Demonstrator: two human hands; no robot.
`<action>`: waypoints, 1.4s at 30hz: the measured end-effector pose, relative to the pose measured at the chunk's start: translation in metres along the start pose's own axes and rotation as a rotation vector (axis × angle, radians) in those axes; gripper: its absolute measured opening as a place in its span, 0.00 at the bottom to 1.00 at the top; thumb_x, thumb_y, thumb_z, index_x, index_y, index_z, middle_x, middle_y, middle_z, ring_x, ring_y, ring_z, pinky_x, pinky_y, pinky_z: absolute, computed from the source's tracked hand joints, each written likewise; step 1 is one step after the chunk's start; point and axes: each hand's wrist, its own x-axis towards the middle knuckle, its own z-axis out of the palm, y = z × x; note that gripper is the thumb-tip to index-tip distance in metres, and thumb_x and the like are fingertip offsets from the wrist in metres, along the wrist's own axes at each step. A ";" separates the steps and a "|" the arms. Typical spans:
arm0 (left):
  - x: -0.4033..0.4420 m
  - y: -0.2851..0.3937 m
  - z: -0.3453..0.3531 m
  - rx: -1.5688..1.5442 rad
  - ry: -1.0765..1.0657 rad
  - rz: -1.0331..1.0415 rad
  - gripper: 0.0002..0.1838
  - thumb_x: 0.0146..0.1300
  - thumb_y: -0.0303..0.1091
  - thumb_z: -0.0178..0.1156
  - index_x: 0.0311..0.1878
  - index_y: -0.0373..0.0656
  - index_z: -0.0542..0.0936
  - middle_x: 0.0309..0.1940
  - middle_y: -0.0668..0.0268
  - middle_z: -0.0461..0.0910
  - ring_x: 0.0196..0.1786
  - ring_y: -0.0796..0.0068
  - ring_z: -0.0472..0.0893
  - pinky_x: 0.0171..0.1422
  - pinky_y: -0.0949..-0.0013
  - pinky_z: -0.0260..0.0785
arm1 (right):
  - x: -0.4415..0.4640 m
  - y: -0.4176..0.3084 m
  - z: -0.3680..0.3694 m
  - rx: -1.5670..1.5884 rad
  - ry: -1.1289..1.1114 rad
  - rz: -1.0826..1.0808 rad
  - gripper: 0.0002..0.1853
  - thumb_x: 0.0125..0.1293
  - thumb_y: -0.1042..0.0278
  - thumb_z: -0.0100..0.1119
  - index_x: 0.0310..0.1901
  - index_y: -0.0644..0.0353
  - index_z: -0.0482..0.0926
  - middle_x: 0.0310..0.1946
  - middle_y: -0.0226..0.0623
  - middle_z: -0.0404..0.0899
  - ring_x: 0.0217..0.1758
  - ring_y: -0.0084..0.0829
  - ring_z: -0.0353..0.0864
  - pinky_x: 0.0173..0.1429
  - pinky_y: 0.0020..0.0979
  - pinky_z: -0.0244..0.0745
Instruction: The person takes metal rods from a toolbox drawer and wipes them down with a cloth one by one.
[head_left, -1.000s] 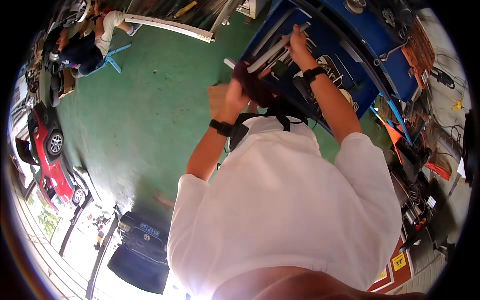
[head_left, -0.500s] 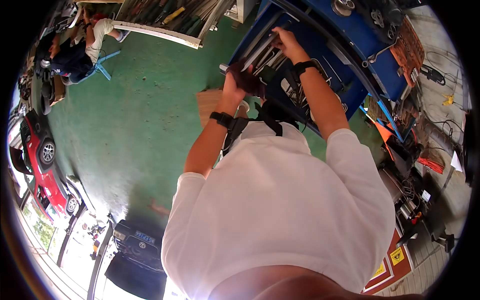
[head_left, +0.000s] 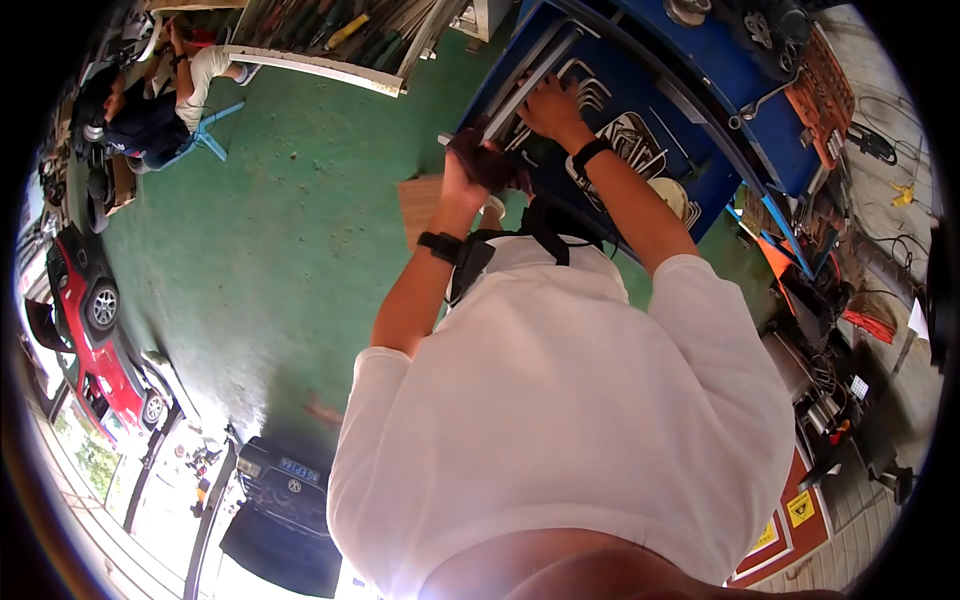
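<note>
My left hand (head_left: pixel 464 190) is closed on a dark red cloth (head_left: pixel 484 163) at the near edge of the blue drawer (head_left: pixel 690 130). A long silver bar (head_left: pixel 535 84) runs from the cloth toward the drawer's far side; whether my left fingers also grip it is hidden. Over the drawer, my right hand (head_left: pixel 550 108) lies palm down beside the bar, fingers apart above the tools. Several L-shaped hex keys (head_left: pixel 592 92) lie just right of it. A white-rimmed tray (head_left: pixel 655 125) of bent metal tools sits nearer my right forearm, partly covered by it.
A tool-filled bin (head_left: pixel 310 62) stands at the far left of the drawer. On the blue top are a wrench (head_left: pixel 765 103) and an orange-brown socket case (head_left: pixel 820 100). Someone (head_left: pixel 150 115) sits on a blue stool (head_left: pixel 210 138). A red car (head_left: pixel 95 340) is farther left.
My right hand has come off the silver bar and moved nearer and lower, over the tools. More hex keys and the tray now show. My left hand and cloth have barely moved.
</note>
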 end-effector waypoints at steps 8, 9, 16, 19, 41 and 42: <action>0.022 -0.013 -0.018 -0.047 0.006 -0.049 0.17 0.68 0.35 0.53 0.59 0.42 0.75 0.34 0.65 0.77 0.34 0.74 0.78 0.46 0.65 0.75 | -0.007 0.006 0.008 0.068 0.029 0.019 0.25 0.73 0.50 0.46 0.65 0.55 0.72 0.70 0.40 0.61 0.75 0.49 0.54 0.69 0.64 0.59; 0.024 -0.012 -0.016 -0.034 -0.010 -0.049 0.18 0.68 0.35 0.53 0.59 0.43 0.75 0.33 0.65 0.77 0.35 0.74 0.77 0.46 0.64 0.75 | -0.006 0.007 0.011 0.071 0.031 0.018 0.25 0.73 0.50 0.46 0.65 0.55 0.72 0.70 0.40 0.61 0.75 0.49 0.54 0.69 0.64 0.59; 0.031 -0.016 -0.004 -0.057 -0.010 -0.100 0.12 0.67 0.41 0.57 0.51 0.50 0.74 0.30 0.66 0.75 0.35 0.71 0.76 0.45 0.62 0.72 | -0.017 0.009 0.008 0.087 0.092 0.023 0.22 0.68 0.55 0.53 0.58 0.57 0.76 0.62 0.42 0.68 0.68 0.47 0.62 0.68 0.57 0.63; 0.035 -0.021 -0.006 -0.088 0.027 -0.149 0.13 0.67 0.42 0.56 0.53 0.53 0.74 0.28 0.67 0.75 0.34 0.71 0.75 0.44 0.61 0.71 | -0.024 0.012 0.006 0.119 0.137 0.002 0.20 0.67 0.57 0.52 0.57 0.59 0.76 0.60 0.42 0.69 0.67 0.46 0.64 0.69 0.57 0.61; 0.074 -0.033 -0.036 0.045 0.201 -0.053 0.10 0.69 0.37 0.50 0.49 0.46 0.73 0.35 0.58 0.76 0.37 0.58 0.77 0.43 0.52 0.75 | 0.017 0.022 0.006 1.413 -0.077 0.632 0.25 0.68 0.55 0.60 0.25 0.76 0.78 0.20 0.45 0.82 0.19 0.35 0.84 0.27 0.31 0.81; 0.084 -0.033 -0.046 0.119 0.167 -0.106 0.10 0.69 0.35 0.48 0.49 0.45 0.73 0.37 0.56 0.77 0.37 0.57 0.78 0.44 0.51 0.76 | 0.017 0.023 0.007 1.442 -0.078 0.622 0.24 0.69 0.57 0.58 0.26 0.76 0.78 0.21 0.48 0.82 0.21 0.35 0.84 0.30 0.33 0.84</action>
